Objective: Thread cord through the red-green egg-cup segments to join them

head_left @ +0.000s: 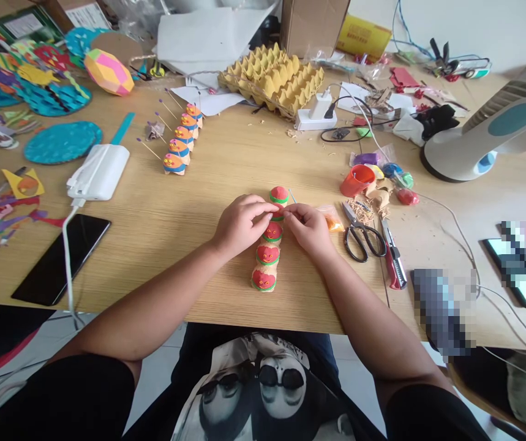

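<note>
In front of me stands a row of egg-carton cups topped with red clay (267, 254) heads and green bands. The nearer heads carry small yellow eyes. My left hand (245, 224) has its thumb and forefinger brought together at the second head from the far end. Facing it, my right hand (309, 225) pinches at the same head, and a thin pale stick (293, 195) pokes out past its fingertips. My fingers hide most of that head. At the far end, the red head (279, 193) shows no eyes.
Orange and blue clay figures (179, 147) with cotton-swab-like sticks stand behind left. Scissors (362, 233), a cutter (394, 257), a red cup (358, 179) and bagged clay lie right. A phone (63, 260) and power bank (100, 171) lie left; an egg tray (272, 76) sits behind.
</note>
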{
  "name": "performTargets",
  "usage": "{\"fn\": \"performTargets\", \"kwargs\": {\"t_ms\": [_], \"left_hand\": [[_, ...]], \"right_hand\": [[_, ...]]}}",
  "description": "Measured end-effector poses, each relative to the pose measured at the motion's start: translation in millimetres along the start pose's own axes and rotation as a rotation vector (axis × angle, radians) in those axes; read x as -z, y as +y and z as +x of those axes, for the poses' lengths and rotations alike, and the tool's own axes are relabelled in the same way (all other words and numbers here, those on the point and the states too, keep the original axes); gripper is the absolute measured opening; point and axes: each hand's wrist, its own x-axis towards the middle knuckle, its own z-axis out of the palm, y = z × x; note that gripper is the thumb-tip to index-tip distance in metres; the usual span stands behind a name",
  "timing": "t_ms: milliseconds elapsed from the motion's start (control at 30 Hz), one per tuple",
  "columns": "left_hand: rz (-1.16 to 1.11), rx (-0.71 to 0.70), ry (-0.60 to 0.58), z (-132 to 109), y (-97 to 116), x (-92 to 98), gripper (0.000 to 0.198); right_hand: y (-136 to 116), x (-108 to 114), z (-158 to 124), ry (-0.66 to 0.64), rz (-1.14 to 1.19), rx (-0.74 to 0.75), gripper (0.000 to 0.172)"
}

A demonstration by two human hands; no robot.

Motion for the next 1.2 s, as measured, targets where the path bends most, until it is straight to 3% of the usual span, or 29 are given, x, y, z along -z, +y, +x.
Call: {"fn": "performTargets", "kwargs": {"t_ms": [633,833,1200], "left_hand": [[-0.025,-0.035,-0.003,0.5,-3.1,0.3,0.026],[-0.092,-0.025,0.061,0.9,-4.2,1.9,0.025],[-0.104,-0.044,0.072,0.9,-5.8,1.2,0.024]], "right_hand": [[-1.0,1.5,-2.7,0.015,-0.010,-0.005,0.026],[3.5,4.3,-2.6,0.040,0.051,-0.028,0.024],[5.3,1.5,0.6,-0.004,0.166,-0.021,0.032]]}}
